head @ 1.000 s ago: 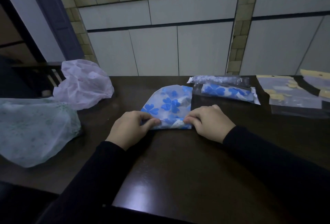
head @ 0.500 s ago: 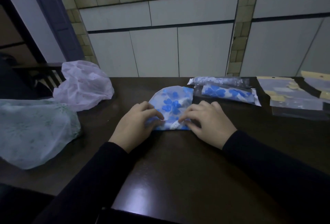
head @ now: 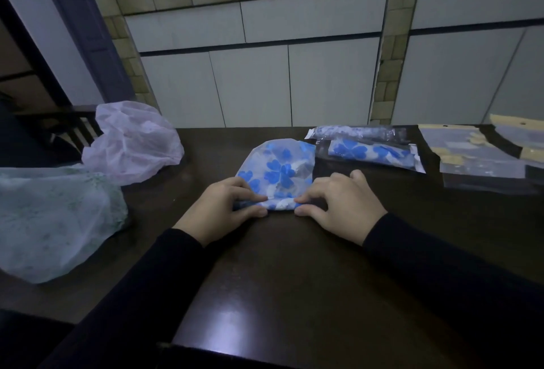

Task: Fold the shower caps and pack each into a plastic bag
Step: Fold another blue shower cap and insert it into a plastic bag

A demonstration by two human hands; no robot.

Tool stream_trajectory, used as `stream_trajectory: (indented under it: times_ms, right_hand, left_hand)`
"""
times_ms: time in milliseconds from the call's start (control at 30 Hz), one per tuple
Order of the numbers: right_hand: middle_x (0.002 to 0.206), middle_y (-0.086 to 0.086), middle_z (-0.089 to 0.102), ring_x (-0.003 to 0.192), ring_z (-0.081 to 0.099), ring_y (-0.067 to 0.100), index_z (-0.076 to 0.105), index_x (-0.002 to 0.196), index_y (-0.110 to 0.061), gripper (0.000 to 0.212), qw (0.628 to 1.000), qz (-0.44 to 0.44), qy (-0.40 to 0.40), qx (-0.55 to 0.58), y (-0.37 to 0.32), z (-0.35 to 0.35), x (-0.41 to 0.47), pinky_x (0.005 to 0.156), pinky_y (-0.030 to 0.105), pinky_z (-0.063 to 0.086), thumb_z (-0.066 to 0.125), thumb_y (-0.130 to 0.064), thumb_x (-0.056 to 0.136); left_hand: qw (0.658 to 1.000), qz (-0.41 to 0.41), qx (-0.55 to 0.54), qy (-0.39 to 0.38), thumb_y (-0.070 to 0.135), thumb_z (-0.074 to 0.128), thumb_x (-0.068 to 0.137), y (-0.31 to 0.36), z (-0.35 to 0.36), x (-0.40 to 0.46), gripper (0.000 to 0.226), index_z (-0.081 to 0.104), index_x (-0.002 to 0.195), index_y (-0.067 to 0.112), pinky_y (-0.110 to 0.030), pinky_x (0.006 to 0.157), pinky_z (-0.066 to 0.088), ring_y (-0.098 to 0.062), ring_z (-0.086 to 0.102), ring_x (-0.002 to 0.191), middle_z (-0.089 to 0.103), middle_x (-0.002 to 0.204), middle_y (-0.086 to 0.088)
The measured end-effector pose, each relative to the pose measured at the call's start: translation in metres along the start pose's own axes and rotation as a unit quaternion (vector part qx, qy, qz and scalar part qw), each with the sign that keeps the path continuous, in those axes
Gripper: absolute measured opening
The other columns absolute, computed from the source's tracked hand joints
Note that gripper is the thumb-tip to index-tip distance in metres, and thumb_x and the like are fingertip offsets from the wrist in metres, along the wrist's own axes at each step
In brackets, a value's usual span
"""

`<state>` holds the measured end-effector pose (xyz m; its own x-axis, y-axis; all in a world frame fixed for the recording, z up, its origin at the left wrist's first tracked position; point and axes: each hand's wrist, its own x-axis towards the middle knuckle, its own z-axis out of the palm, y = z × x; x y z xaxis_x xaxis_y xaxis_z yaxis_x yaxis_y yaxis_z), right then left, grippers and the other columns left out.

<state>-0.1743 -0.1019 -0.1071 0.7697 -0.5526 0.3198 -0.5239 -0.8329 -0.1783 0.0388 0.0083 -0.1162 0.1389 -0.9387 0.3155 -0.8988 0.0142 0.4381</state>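
Note:
A white shower cap with blue flowers (head: 278, 170) lies folded flat in the middle of the dark table (head: 294, 274). My left hand (head: 223, 209) pinches its near left corner between thumb and fingers. My right hand (head: 338, 200) pinches the near right corner the same way. The near edge of the cap is rolled up between the two hands. Two packed caps sit in clear plastic bags (head: 374, 152) just behind my right hand.
A pale green shower cap (head: 53, 218) and a pink one (head: 132, 142) lie loose at the left. Empty plastic bags with yellow headers (head: 482, 159) lie at the right edge. White cabinet doors stand behind the table. A chair back shows at far left.
Both hands lifted their fingers over the cap's near edge, then came down again pinching it, with the near edge rolled a little farther forward.

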Motion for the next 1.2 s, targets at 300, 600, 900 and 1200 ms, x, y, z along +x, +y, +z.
stream_trajectory:
  times_ms: [300,600,900,1200]
  right_hand:
    - [0.09,-0.015,0.065,0.087,0.053,0.003,0.063,0.098,-0.037,0.024,0.998,0.013,-0.006,0.057,0.002,0.0,0.005,0.085,0.028,0.026,0.045,-0.052,0.094]
    - [0.095,-0.015,0.066,0.091,0.056,0.006,0.066,0.103,-0.036,0.027,0.993,0.081,-0.027,0.078,0.0,0.001,0.008,0.087,0.03,0.024,0.045,-0.051,0.095]
    - [0.085,-0.012,0.058,0.087,0.05,0.011,0.063,0.103,-0.032,0.028,0.997,0.077,0.013,0.007,-0.011,0.007,0.004,0.086,0.036,0.029,0.04,-0.046,0.096]
    - [0.108,-0.015,0.06,0.094,0.05,0.013,0.066,0.107,-0.035,0.02,0.996,-0.024,0.08,-0.024,-0.015,0.004,0.002,0.081,0.034,0.023,0.05,-0.034,0.095]
  left_hand:
    - [0.999,0.002,0.004,0.032,0.054,0.059,0.081,0.008,-0.003,-0.006,0.034,0.077,0.086,0.026,-0.016,0.068,0.045,-0.003,0.061,0.074,0.065,0.074,0.011]
    - [0.998,-0.053,0.01,0.033,0.055,0.061,0.08,0.009,-0.001,-0.004,0.022,0.072,0.081,0.035,-0.024,0.069,0.049,-0.002,0.06,0.073,0.068,0.076,0.013]
    - [0.996,-0.06,0.042,0.05,0.05,0.069,0.079,0.013,0.001,-0.002,0.014,0.062,0.077,0.038,-0.019,0.065,0.042,0.001,0.054,0.072,0.059,0.078,0.015]
    - [0.989,0.09,0.082,0.079,0.02,0.068,0.086,0.01,0.007,-0.002,0.011,0.075,0.093,0.026,-0.031,0.075,0.052,-0.009,0.06,0.084,0.063,0.092,0.012]
